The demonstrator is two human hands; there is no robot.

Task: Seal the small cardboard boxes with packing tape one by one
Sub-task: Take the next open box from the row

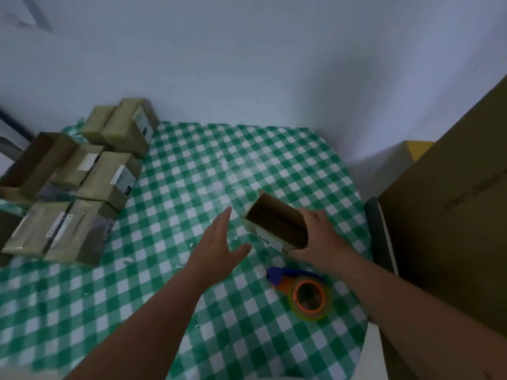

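Note:
My right hand (pixel 319 237) grips a small open cardboard box (pixel 275 223) by its right side, tilted above the table with its open top facing me. A white label shows on the box's near face. My left hand (pixel 219 249) reaches toward the box with straight fingers and thumb spread, a short gap left of it, holding nothing. A roll of clear packing tape in an orange and blue dispenser (pixel 303 290) lies on the green checked tablecloth (pixel 178 187), just below the box.
Several small cardboard boxes (pixel 82 176) are piled at the table's left, most wrapped in tape, one open (pixel 35 163). A large cardboard carton (pixel 450 215) stands at the right beside the table edge. A pale wall rises behind the table.

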